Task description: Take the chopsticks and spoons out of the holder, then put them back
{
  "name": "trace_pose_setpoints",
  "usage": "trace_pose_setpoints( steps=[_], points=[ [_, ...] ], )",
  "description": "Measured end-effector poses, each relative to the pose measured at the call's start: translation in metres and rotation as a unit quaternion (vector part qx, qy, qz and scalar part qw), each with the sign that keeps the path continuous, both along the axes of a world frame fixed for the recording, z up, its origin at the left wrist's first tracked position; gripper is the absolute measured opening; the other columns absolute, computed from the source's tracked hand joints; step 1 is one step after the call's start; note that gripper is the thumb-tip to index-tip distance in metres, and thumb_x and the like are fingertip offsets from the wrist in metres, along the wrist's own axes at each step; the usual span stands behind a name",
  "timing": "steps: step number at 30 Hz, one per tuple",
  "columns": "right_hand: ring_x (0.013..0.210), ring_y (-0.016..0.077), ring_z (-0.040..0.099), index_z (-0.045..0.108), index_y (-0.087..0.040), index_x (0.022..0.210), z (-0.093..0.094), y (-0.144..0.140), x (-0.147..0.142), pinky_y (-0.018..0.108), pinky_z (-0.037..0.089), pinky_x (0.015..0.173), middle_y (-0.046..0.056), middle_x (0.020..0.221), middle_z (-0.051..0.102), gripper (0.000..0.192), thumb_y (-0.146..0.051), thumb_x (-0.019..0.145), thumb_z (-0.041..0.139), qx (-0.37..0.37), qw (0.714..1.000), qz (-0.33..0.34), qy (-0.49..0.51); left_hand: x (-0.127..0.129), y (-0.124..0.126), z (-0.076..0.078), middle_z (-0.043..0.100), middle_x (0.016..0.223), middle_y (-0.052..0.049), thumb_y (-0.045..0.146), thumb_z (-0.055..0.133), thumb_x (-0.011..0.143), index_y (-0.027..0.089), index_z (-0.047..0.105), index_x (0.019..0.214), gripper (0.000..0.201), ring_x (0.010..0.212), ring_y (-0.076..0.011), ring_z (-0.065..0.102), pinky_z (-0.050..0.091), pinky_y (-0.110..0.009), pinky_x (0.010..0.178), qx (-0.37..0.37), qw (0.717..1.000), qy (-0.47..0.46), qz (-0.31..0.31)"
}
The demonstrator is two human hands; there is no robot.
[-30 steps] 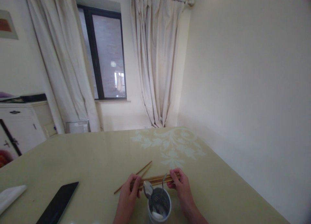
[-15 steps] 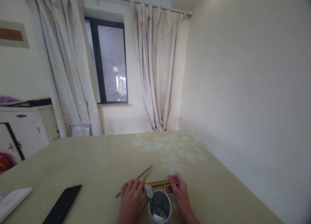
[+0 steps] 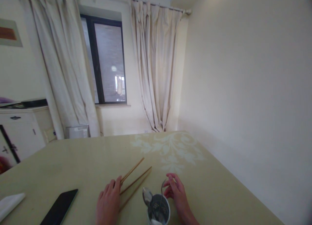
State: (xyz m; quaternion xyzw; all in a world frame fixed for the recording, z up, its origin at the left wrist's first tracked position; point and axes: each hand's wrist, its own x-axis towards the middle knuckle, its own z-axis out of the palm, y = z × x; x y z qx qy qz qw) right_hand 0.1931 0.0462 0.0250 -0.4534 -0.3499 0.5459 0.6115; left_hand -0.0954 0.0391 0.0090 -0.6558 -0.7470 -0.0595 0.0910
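Nearest the camera, a perforated metal utensil holder (image 3: 159, 211) stood on the table (image 3: 73, 160) between the two wrists, with a spoon (image 3: 147, 196) leaning out of its left rim and a second thin metal handle (image 3: 162, 189) rising at its right. The right hand (image 3: 176, 194) rested just beside the holder's right rim, fingers curled loosely inward near that handle and holding nothing; whether the fingertips touched the handle could not be told. The left hand (image 3: 108, 204) lay palm-down to the left, fingers held close together, fingertips on the near ends of the chopsticks (image 3: 133, 181). Change from the two earlier frames: the bundle that both hands had gripped crosswise above the holder was no longer held. The right hand had let go, and the sticks now lay on the table, fanned out and pointing diagonally away to the upper right. One pair sat under the left fingertips, other sticks just beside it, not aligned. Judgement: the gathered bundle had been set down and spread, so the sticks stood sorted into loose pairs, none in the holder. Further left lay a dark phone (image 3: 59, 207) and a white cloth (image 3: 9, 202) at the table edge. Beyond the table: a white cabinet (image 3: 21, 127), a window (image 3: 107, 60) and pale curtains (image 3: 156, 69).
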Motion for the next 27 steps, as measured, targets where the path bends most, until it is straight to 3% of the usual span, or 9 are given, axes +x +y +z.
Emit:
trace_pose_setpoints(
  steps=[6, 15, 21, 27],
  points=[
    [0.045, 0.0135, 0.062, 0.067, -0.019, 0.100, -0.015, 0.009, 0.000, 0.021, 0.045, 0.043, 0.001, 0.063, 0.072, 0.078, -0.086, 0.063, 0.080, 0.012, 0.999, 0.012, -0.027, -0.008, 0.007, -0.011, 0.063, 0.146, -0.015, 0.001, 0.030, 0.101, 0.023, 0.050, 0.157, 0.064, 0.130, -0.0251, 0.063, 0.050, -0.040, 0.102, -0.074, 0.997, -0.005, 0.014],
    [0.045, 0.0134, 0.060, 0.068, -0.018, 0.098, -0.026, 0.012, 0.001, 0.022, 0.043, 0.043, 0.002, 0.062, 0.072, 0.074, -0.084, 0.067, 0.079, 0.021, 0.998, 0.023, -0.047, -0.012, 0.015, -0.020, 0.070, 0.130, -0.011, 0.022, 0.038, 0.107, 0.024, 0.067, 0.142, 0.045, 0.117, -0.0239, 0.067, 0.050, -0.033, 0.103, -0.027, 0.995, -0.091, -0.009],
    [0.046, 0.0131, 0.059, 0.069, -0.018, 0.098, -0.028, 0.010, 0.002, 0.022, 0.042, 0.044, 0.002, 0.063, 0.072, 0.072, -0.084, 0.070, 0.077, 0.031, 0.998, 0.025, -0.056, -0.014, 0.017, -0.025, 0.070, 0.131, -0.010, 0.024, 0.039, 0.105, 0.026, 0.067, 0.142, 0.046, 0.118, -0.0231, 0.067, 0.050, -0.032, 0.103, -0.050, 0.991, -0.123, -0.020],
    [0.045, 0.0128, 0.057, 0.070, -0.019, 0.091, -0.022, 0.008, -0.001, 0.023, 0.041, 0.044, 0.002, 0.061, 0.070, 0.073, -0.088, 0.069, 0.075, 0.044, 0.997, 0.022, -0.068, -0.001, 0.010, -0.017, 0.069, 0.139, -0.009, 0.027, 0.032, 0.107, 0.029, 0.064, 0.146, 0.051, 0.127, -0.0236, 0.064, 0.048, -0.037, 0.107, -0.041, 0.992, -0.117, -0.022]
  ],
)
